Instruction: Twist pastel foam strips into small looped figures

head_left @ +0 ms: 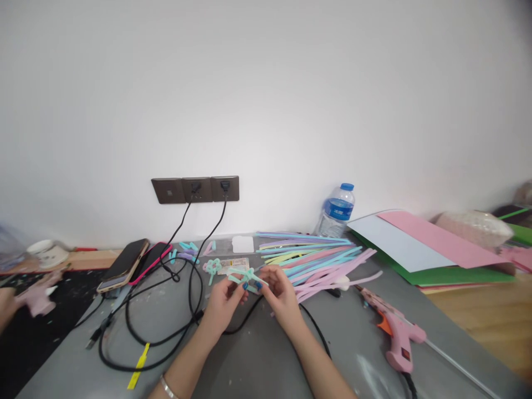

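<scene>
Both hands meet above the grey table around a mint-green pipe cleaner shape (248, 274) with several bent arms. My left hand (224, 303) pinches its left side between thumb and fingers. On the opposite side my right hand (281, 296) pinches it with the thumb near the middle. Just behind my left hand lies a finished-looking mint and pink pipe cleaner flower (213, 267). A fan of pastel pipe cleaners (310, 255) spreads behind and to the right of my right hand. Short cut pipe cleaner pieces (189, 249) lie farther back on the left.
A pink glue gun (397, 330) lies at right, near stacked coloured sheets (415, 244). A water bottle (338, 209) stands against the wall. Looped black cables (191, 288) and phones (124, 266) occupy the left. Another person's hand (5, 307) holds a second pink glue gun (37, 296).
</scene>
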{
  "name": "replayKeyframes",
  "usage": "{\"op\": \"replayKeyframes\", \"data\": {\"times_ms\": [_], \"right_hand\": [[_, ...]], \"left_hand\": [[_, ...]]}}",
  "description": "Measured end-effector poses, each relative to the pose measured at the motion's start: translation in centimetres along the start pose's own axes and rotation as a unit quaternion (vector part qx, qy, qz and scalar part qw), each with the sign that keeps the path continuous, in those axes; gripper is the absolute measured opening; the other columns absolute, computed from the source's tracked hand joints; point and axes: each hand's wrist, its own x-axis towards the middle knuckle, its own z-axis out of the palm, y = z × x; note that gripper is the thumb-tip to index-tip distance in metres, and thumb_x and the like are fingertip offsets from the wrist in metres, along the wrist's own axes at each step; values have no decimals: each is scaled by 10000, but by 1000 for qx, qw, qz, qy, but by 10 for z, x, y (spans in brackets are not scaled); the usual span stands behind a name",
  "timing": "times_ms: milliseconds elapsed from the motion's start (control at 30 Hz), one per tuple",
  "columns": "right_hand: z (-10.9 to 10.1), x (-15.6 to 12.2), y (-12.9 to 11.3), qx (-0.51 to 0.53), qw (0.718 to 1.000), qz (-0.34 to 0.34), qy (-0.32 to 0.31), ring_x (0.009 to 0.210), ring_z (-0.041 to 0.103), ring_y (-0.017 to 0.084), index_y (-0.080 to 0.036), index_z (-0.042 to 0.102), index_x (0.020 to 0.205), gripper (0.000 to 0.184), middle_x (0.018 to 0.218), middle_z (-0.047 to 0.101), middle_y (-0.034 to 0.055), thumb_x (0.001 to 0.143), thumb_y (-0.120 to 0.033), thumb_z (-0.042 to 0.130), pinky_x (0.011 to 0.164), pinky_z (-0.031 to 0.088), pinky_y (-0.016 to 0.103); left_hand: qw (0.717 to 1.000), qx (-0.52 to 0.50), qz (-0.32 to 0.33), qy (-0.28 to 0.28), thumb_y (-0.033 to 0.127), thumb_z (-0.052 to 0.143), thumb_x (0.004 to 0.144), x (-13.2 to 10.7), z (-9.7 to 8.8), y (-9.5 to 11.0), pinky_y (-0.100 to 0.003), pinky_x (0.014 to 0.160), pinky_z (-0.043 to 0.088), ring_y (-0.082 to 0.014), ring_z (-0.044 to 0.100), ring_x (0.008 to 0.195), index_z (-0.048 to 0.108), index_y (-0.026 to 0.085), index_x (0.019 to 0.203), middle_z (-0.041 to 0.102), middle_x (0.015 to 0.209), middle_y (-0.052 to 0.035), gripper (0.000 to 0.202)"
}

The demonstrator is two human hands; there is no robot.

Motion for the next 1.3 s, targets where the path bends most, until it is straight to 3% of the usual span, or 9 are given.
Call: {"op": "replayKeyframes", "data": {"times_ms": [167,300,400,500,600,767,900,1033,1300], "right_hand": [[0,0,0,-40,999,8,-21,684,579,159,-207,585,859,102,751,596,15,851,-309,586,633,460,260],[0,-1,-1,-52,999,12,-14,732,599,175,-203,599,854,103,773,619,22,824,-301,605,673,467,269],[-1,0,-2,-58,998,21,-10,711,587,169,-198,618,844,118,764,617,22,838,-311,585,646,459,260],[-4,1,-2,-35,999,11,25,680,561,159,-204,622,839,127,754,603,15,832,-328,598,614,444,250],[-5,3,-2,2,1000,-7,28,710,567,169,-211,624,806,121,756,604,20,802,-330,642,640,451,264],[-5,2,-3,18,998,-58,19,798,605,201,-224,633,754,81,798,642,41,797,-290,651,735,469,323],[-3,-1,-9,-59,993,-97,42,833,622,219,-232,645,744,105,820,681,55,835,-230,593,768,464,359],[-1,-4,-19,-146,979,-140,37,822,611,218,-242,655,733,164,824,705,47,838,-143,577,754,453,363],[2,-5,-21,-169,974,-150,15,803,626,221,-239,643,745,167,832,705,50,856,-148,557,729,465,370]], "left_hand": [[998,46,30,-15,358,628,758,-1,0,-1,-248,547,486,-156,601,579,665,141,843,643,619,-12,237],[997,68,22,2,323,671,701,-1,2,3,-240,512,464,-153,581,536,661,139,798,624,584,-7,208],[998,46,-1,-49,339,709,667,-2,1,7,-261,574,499,-191,636,668,670,139,881,688,756,-61,295],[992,25,25,-121,391,701,698,0,-3,12,-279,670,513,-235,640,870,672,154,973,688,972,-102,364],[987,29,77,-137,436,632,769,2,-7,14,-302,737,506,-243,627,904,670,155,982,676,954,-99,355],[967,134,205,-66,315,601,807,1,-10,18,-375,911,453,-264,580,1053,655,186,999,645,1073,-110,237],[920,264,287,23,161,647,741,-2,-9,23,-424,985,397,-262,522,1143,611,224,1057,579,1191,-99,324],[892,326,311,39,120,592,778,-4,-8,23,-409,965,420,-247,515,1153,631,239,1001,552,1206,-87,256],[889,313,330,52,81,560,778,-3,-9,22,-361,863,478,-232,576,1065,664,228,899,567,1175,-82,217]]}}
